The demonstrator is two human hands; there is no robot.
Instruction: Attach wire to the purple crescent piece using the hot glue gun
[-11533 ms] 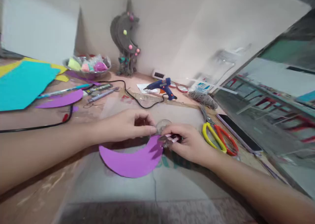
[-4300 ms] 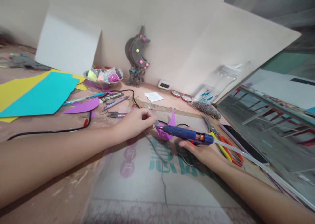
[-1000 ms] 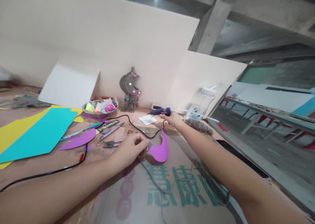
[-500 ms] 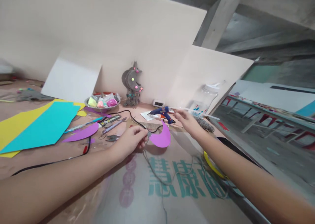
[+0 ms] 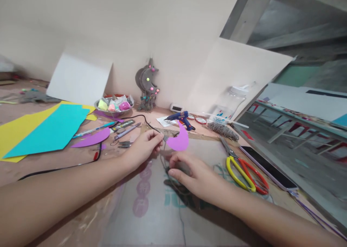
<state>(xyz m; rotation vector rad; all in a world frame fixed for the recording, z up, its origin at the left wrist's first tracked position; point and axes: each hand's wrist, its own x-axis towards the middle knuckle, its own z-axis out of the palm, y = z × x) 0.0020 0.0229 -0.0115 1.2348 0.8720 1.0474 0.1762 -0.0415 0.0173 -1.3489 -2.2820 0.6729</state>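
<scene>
My left hand (image 5: 150,144) pinches the tip of a purple paper crescent (image 5: 179,138), with grey yarn hanging from the same spot. Just right of and below the crescent, my right hand (image 5: 187,171) is curved, thumb and fingers apart, over the grey yarn (image 5: 181,207); no held thing can be made out in it. Behind the crescent a blue glue gun (image 5: 182,118) rests on the table. Under both hands lies a translucent sheet with green characters (image 5: 121,218).
Scissors with yellow and red handles (image 5: 246,173) and a phone (image 5: 268,167) lie at right. Coloured paper (image 5: 51,129), pens and a bowl of clay (image 5: 114,111) are at left. Behind stand a crescent ornament (image 5: 148,81) and a plastic jar (image 5: 233,100).
My right hand has moved from beside the glue gun down and left to below the crescent, uncovering the scissors. My left hand keeps its pinch on the crescent's tip.
</scene>
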